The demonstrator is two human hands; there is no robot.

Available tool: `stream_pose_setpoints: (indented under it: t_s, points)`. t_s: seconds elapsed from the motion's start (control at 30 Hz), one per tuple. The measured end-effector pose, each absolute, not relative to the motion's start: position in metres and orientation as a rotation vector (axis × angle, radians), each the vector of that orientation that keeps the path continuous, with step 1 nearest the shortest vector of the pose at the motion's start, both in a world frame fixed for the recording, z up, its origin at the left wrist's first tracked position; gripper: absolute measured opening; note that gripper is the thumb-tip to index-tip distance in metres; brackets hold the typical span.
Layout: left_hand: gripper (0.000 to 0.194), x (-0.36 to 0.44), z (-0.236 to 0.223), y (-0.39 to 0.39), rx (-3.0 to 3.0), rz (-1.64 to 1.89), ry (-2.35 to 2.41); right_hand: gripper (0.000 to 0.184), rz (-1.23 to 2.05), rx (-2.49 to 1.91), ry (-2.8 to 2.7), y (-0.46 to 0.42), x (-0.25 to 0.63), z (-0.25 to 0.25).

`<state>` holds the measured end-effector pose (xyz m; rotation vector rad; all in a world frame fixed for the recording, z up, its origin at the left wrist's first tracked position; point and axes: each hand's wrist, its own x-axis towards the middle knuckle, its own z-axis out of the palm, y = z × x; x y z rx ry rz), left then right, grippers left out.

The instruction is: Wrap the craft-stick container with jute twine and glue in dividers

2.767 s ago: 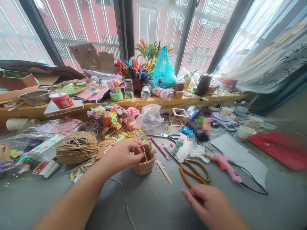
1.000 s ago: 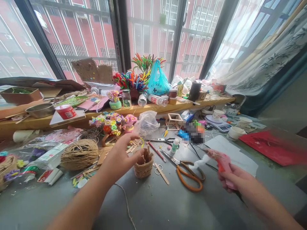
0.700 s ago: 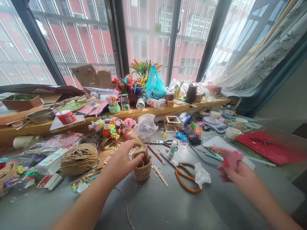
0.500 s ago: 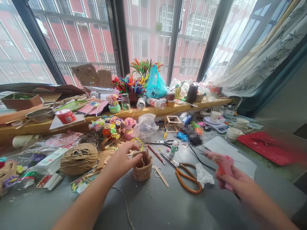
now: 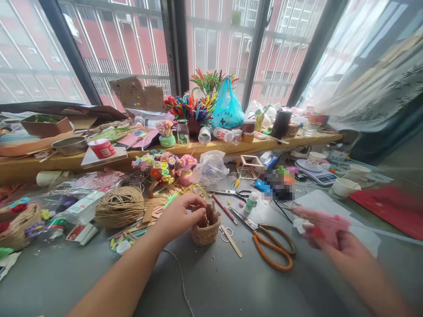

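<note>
Midway across the grey table (image 5: 251,290), a small woven basket (image 5: 205,234) stands upright, well in from the left and right edges. The left hand (image 5: 180,216) reaches over its left rim, thumb and forefinger close together at the opening; whether they pinch anything I cannot tell. Toward the right edge, the right hand (image 5: 346,251) grasps a pink glue gun (image 5: 330,224), blurred, raised over the table with its nozzle toward the left.

Between basket and glue gun lie large scissors (image 5: 256,233) with orange-brown handles. Nearer the basket, a flat wooden stick (image 5: 233,242) crosses a small pair of white-handled scissors (image 5: 227,234). A pale string (image 5: 181,273) trails toward the near edge, and a ball of twine (image 5: 119,207) sits on the left half, among wooden strips and plastic packaging. Fluffy craft flowers (image 5: 161,165) and a crumpled clear bag (image 5: 211,168) stand along the far edge. At the far right corner are a kitchen scale (image 5: 316,172) bearing a paper cup (image 5: 315,158) and, nearer, a red sheet (image 5: 388,209).

Beyond the far edge runs a yellowish ledge (image 5: 185,152), crowded with a metal bowl (image 5: 70,146), colourful pipe cleaners (image 5: 190,108) and a turquoise bag (image 5: 228,108). Barred windows (image 5: 211,48) rise behind it, facing a pink building, with a pale curtain (image 5: 393,92) hanging at the right.
</note>
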<state>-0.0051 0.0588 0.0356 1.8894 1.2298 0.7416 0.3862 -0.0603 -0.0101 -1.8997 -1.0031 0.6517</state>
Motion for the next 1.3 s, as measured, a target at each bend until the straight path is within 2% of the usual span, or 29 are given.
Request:
stream_pose_setpoints:
  t_s: [0.13, 0.27, 0.4, 0.57, 0.73, 1.1, 1.3]
  points:
    - [0.016, -0.004, 0.027, 0.063, 1.724, 0.75, 1.181, 0.053, 0.984, -1.78, -1.122, -0.07, 0.369, 0.006]
    - [0.017, -0.006, 0.021, 0.066, 1.558, 0.782, 1.07, 0.055, 1.141, -1.596, -1.17, -0.05, 0.332, 0.033]
    - [0.016, -0.015, 0.025, 0.067, 1.694, 0.807, 1.031, 0.058, 1.124, -1.48, -1.364, -0.013, 0.286, 0.077]
    - [0.011, -0.024, 0.03, 0.068, 1.958, 0.701, 0.975, 0.049, 1.077, -1.408, -1.654, 0.025, 0.262, 0.107]
    - [0.008, -0.02, 0.024, 0.068, 2.02, 0.715, 1.058, 0.038, 1.059, -1.139, -2.017, 0.045, 0.273, 0.105]
    - [0.011, -0.014, 0.021, 0.064, 2.08, 0.802, 0.949, 0.04, 0.869, -1.215, -2.38, 0.047, 0.275, 0.082]
    - [0.008, -0.017, 0.014, 0.062, 2.099, 0.818, 0.911, 0.042, 1.029, -1.296, -2.334, 0.05, 0.268, 0.082]
